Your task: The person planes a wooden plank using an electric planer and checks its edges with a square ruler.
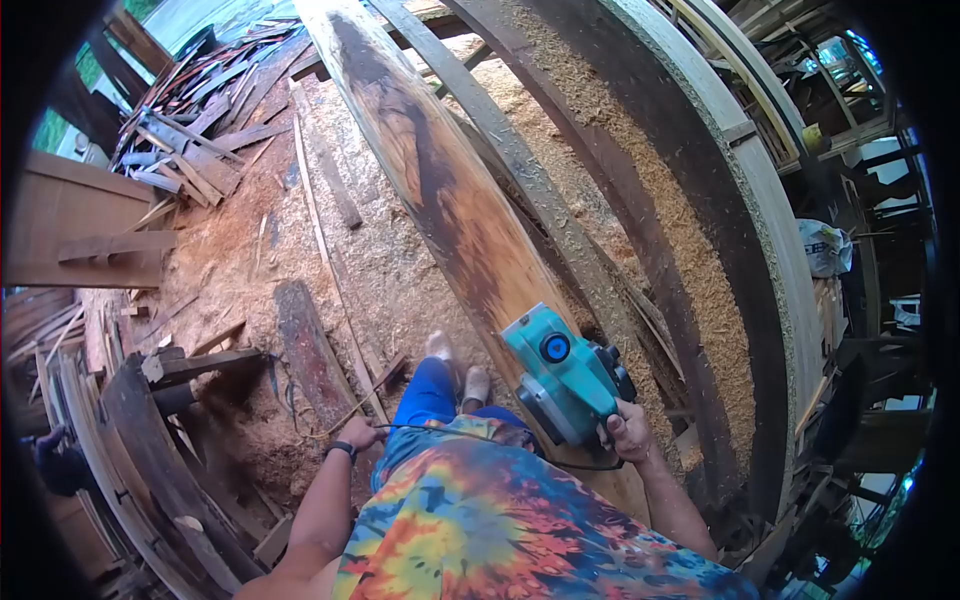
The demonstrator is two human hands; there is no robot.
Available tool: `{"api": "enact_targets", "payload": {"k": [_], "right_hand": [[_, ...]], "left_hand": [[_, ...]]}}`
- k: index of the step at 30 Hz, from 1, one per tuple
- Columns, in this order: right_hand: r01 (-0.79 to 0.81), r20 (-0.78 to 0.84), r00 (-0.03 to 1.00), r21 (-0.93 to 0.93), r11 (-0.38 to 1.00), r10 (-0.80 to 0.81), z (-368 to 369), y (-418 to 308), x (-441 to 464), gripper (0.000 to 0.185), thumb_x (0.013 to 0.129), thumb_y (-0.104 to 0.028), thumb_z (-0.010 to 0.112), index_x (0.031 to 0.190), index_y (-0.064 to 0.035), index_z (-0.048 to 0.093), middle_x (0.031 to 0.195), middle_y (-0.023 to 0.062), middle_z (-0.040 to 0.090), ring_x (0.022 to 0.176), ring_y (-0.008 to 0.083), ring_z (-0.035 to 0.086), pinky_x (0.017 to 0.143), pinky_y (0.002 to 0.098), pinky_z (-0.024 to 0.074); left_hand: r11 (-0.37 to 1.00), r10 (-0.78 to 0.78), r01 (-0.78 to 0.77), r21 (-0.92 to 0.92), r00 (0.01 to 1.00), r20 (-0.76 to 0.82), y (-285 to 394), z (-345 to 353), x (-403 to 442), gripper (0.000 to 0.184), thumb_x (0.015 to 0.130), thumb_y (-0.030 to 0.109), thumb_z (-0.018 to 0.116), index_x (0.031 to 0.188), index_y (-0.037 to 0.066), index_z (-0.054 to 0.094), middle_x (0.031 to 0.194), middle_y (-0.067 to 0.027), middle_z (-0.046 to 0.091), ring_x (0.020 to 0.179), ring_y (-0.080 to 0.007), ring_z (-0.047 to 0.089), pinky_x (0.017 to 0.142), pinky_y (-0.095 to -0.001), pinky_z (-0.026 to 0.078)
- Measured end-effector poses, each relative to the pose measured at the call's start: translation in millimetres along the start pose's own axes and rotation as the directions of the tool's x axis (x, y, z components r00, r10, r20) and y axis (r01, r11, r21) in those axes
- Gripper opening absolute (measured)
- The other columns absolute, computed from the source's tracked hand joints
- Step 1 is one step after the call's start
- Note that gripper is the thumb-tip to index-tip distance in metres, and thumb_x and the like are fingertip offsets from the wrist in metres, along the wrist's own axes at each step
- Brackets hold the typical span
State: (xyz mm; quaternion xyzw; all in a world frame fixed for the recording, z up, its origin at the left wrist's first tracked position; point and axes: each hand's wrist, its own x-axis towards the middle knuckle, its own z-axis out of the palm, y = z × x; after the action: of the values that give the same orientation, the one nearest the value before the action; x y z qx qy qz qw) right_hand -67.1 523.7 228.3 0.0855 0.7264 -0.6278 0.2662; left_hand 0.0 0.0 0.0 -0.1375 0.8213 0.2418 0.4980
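A teal electric planer (pixel 565 370) with a round blue knob rests on a long wooden plank (pixel 450 200). My right hand (pixel 630 432) is wrapped round its rear handle. The plank's face is pale at the edges, with dark brown grain down the middle. Away to the left, my left hand (pixel 361 433) is closed around a thin black power cord (pixel 430 429). That cord crosses in front of my tie-dye shirt and loops toward the planer's back. A dark band circles my left wrist.
Sawdust and shavings (pixel 370 240) cover the ground around my feet. A loose board (pixel 318 345) lies left of my legs. Other long beams (pixel 690 220), strewn with shavings, run along the right. Scrap wood (pixel 200 150) is piled at the far left, and a white sack (pixel 825 247) sits at right.
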Motion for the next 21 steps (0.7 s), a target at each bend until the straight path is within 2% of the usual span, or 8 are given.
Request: {"api": "enact_targets", "payload": {"k": [2, 9, 16, 17, 18, 19, 20, 21], "right_hand": [[0.028, -0.007, 1.0, -0.025, 0.999, -0.028, 6, 1, 6, 0.063, 0.086, -0.067, 0.059, 0.085, -0.0039, 0.059, 0.058, -0.0007, 0.054, 0.05, 0.0073, 0.051, 0.046, 0.0232, 0.0401], [0.054, 0.026, 0.998, -0.044, 0.998, -0.053, 18, -47, 91, 0.06, 0.089, -0.065, 0.057, 0.078, -0.0058, 0.055, 0.058, -0.0016, 0.053, 0.05, 0.0061, 0.05, 0.045, 0.023, 0.0389], [0.142, 0.045, 0.989, -0.11, 0.984, -0.138, 72, -141, 244, 0.057, 0.094, -0.061, 0.051, 0.086, -0.0046, 0.057, 0.056, -0.0012, 0.05, 0.046, 0.0071, 0.047, 0.043, 0.0235, 0.0375], [0.154, 0.023, 0.988, -0.138, 0.978, -0.153, 80, -156, 266, 0.056, 0.095, -0.06, 0.051, 0.084, -0.0049, 0.058, 0.056, -0.0015, 0.05, 0.046, 0.0074, 0.047, 0.043, 0.0238, 0.0381], [0.14, 0.018, 0.99, -0.139, 0.98, -0.139, 90, -172, 286, 0.056, 0.095, -0.059, 0.051, 0.084, -0.0052, 0.059, 0.055, -0.0015, 0.05, 0.045, 0.0075, 0.048, 0.043, 0.0241, 0.0392], [0.124, 0.003, 0.992, -0.141, 0.982, -0.125, 98, -188, 308, 0.055, 0.095, -0.059, 0.051, 0.083, -0.0056, 0.059, 0.055, -0.0016, 0.05, 0.045, 0.0077, 0.048, 0.043, 0.0243, 0.0402], [0.13, 0.003, 0.991, -0.189, 0.973, -0.132, 105, -198, 334, 0.053, 0.096, -0.056, 0.052, 0.086, -0.0058, 0.063, 0.056, -0.002, 0.051, 0.045, 0.0075, 0.049, 0.042, 0.0246, 0.0412], [0.14, 0.039, 0.99, -0.192, 0.971, -0.135, 114, -208, 363, 0.05, 0.097, -0.053, 0.052, 0.096, -0.0052, 0.068, 0.057, -0.0027, 0.052, 0.045, 0.0066, 0.049, 0.041, 0.0243, 0.0406]], "left_hand": [[0.999, 0.052, -0.052, 0.015, 0.999, 0.001, 21, -26, 2, 0.064, 0.072, 0.056, 0.076, 0.093, -0.005, 0.07, 0.092, -0.0263, 0.069, 0.09, -0.0375, 0.067, 0.079, -0.0442, 0.051], [0.994, 0.092, -0.093, 0.051, 0.995, 0.027, 35, -38, 22, 0.061, 0.075, 0.053, 0.073, 0.091, -0.005, 0.07, 0.092, -0.0267, 0.068, 0.089, -0.0394, 0.066, 0.078, -0.0441, 0.051], [0.976, -0.071, 0.079, -0.204, 0.996, 0.046, 15, -75, 33, 0.048, 0.075, 0.042, 0.077, 0.086, -0.004, 0.072, 0.078, -0.0172, 0.07, 0.076, -0.0264, 0.068, 0.072, -0.0383, 0.05], [0.977, -0.064, 0.066, -0.203, 0.998, 0.015, 6, -77, 35, 0.048, 0.074, 0.042, 0.078, 0.085, -0.004, 0.072, 0.075, -0.0157, 0.07, 0.073, -0.0237, 0.067, 0.07, -0.0371, 0.05], [0.981, 0.188, -0.189, -0.039, 0.982, -0.036, -57, -51, 81, 0.048, 0.074, 0.042, 0.078, 0.08, -0.005, 0.071, 0.073, -0.015, 0.069, 0.068, -0.0223, 0.065, 0.064, -0.0363, 0.049], [0.966, 0.231, -0.236, -0.106, 0.971, -0.058, -81, -45, 99, 0.045, 0.074, 0.04, 0.079, 0.077, -0.004, 0.07, 0.07, -0.0134, 0.068, 0.063, -0.0205, 0.063, 0.06, -0.0356, 0.048], [0.819, 0.006, 0.018, -0.573, 0.999, 0.041, -97, -41, 113, 0.041, 0.074, 0.037, 0.078, 0.077, -0.004, 0.07, 0.068, -0.0125, 0.066, 0.06, -0.0195, 0.062, 0.057, -0.0344, 0.047], [0.829, -0.014, 0.022, -0.558, 1.0, 0.018, -87, -53, 104, 0.036, 0.076, 0.031, 0.076, 0.081, -0.004, 0.07, 0.068, -0.012, 0.066, 0.06, -0.0189, 0.062, 0.057, -0.0343, 0.048]]}}
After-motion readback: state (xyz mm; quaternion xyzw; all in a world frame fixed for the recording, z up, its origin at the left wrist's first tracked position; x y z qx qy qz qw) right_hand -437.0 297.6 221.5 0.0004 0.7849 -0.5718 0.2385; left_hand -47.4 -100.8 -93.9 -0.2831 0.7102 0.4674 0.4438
